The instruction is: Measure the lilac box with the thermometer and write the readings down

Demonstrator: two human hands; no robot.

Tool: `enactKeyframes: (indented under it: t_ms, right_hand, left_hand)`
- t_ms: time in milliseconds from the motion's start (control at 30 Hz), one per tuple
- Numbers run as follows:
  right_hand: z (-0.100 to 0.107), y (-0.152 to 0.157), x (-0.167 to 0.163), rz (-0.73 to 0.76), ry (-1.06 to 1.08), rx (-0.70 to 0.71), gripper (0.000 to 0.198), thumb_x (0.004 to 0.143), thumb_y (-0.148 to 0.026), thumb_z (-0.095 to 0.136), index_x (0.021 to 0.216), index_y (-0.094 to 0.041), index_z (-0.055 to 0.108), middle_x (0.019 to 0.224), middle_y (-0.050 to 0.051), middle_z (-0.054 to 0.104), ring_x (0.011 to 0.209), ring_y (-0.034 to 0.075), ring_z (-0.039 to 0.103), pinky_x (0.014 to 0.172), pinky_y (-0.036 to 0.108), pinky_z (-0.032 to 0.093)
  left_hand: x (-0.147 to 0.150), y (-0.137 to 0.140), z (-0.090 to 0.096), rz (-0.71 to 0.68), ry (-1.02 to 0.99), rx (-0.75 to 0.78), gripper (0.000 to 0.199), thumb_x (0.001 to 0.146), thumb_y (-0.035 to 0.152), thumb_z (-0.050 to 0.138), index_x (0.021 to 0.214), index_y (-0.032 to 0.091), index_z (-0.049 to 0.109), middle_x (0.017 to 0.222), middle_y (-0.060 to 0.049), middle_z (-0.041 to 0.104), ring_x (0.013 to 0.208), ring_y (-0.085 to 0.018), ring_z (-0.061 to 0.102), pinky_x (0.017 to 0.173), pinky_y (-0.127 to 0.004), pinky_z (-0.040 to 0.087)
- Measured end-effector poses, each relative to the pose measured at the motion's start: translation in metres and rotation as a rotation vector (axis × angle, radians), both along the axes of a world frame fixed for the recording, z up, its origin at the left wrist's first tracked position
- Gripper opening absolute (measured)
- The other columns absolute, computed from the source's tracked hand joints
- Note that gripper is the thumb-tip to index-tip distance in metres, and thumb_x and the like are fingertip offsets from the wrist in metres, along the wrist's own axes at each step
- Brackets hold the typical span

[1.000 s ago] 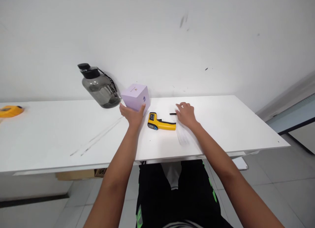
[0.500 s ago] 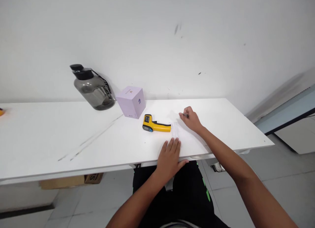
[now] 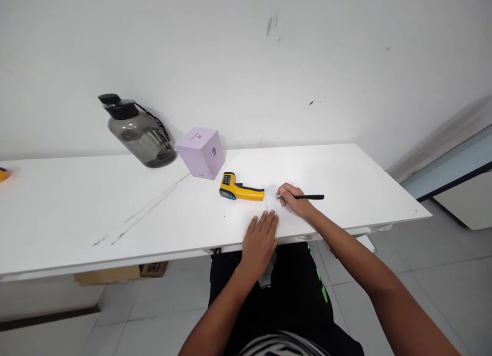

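The right hand [image 3: 295, 199] is pinching a slim black pen [image 3: 310, 196] over thin white paper [image 3: 271, 196] on the white worktop [image 3: 334, 171]. The left hand [image 3: 259, 243], stretched flat, is lying at the paper's near edge.

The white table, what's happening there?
A person's right hand holds a black pen at a small pale sheet; any marks are too small to make out. The left hand lies at the sheet's near edge. A yellow pistol-shaped device lies left of the sheet, a purple box and grey bottle beyond.
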State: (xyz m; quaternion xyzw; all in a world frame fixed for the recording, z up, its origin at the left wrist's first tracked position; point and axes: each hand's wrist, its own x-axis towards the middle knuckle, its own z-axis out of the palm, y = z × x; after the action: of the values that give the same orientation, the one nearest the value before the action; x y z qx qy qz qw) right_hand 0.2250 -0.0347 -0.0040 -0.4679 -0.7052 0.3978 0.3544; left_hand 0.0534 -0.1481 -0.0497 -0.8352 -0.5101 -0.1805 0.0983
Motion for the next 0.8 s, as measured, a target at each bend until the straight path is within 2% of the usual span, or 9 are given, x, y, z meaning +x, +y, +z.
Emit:
enactKeyframes:
  t_ms: [167,433,800]
  right_hand:
    - [-0.0014,-0.0002,-0.0044,-0.079,-0.117,0.035,0.040,0.087,-0.047,0.051,0.060,-0.019,0.059,0.057,-0.001,0.057,0.059,0.015,0.051,0.059,0.028,0.037]
    - [-0.0036,0.0003,-0.0050,-0.067,-0.142,0.026,0.034,0.083,-0.042,0.053,0.057,-0.020,0.057,0.054,-0.002,0.053,0.058,0.015,0.048,0.057,0.028,0.036]
    - [-0.0042,-0.0003,-0.0044,-0.079,-0.119,0.022,0.035,0.083,-0.044,0.053,0.057,-0.020,0.056,0.054,-0.002,0.053,0.058,0.015,0.048,0.056,0.029,0.036]
  left_hand:
    - [0.0000,-0.0003,0.0002,-0.002,0.025,0.044,0.050,0.092,0.014,0.041,0.141,0.015,0.050,0.150,-0.006,0.048,0.136,-0.022,0.048,0.110,-0.042,0.041]
    - [0.0014,-0.0001,-0.0037,0.003,-0.013,0.030,0.055,0.090,0.010,0.042,0.144,0.018,0.048,0.150,-0.007,0.047,0.138,-0.022,0.047,0.112,-0.042,0.040]
    - [0.0017,-0.0001,-0.0074,-0.007,-0.050,0.021,0.058,0.091,0.012,0.041,0.149,0.021,0.041,0.150,-0.008,0.047,0.139,-0.022,0.045,0.114,-0.042,0.038]
